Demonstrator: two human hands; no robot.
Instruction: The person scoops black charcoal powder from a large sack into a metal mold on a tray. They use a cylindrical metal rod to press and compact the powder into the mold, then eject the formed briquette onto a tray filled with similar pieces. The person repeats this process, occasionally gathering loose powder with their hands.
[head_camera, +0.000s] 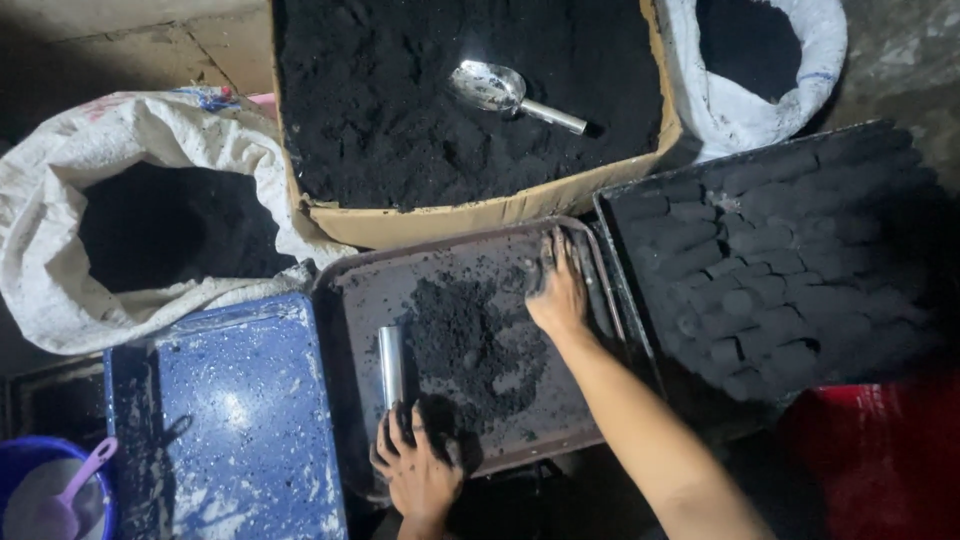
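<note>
Your floor (130, 40) is bare concrete. On it, beyond your hands, sit a cardboard box (480, 215) of black powder, two white sacks (60, 200) and a dark tray (370, 290) under them.

Two hands show at the bottom of the frame, the left hand (418, 470) and the right hand (558, 292). There are two white sacks of black powder, one sack (60, 250) at left and another sack (800, 75) at upper right. One cardboard box (480, 215) holds one metal scoop (510, 95). Three trays lie below: one blue tray (240, 420), one dark middle tray (360, 290) bearing one metal tube (390, 362), and one black tray (610, 215) packed with many dark cylinders, too many to count. One blue bowl (20, 455) holds one pink spoon (85, 475).
</note>
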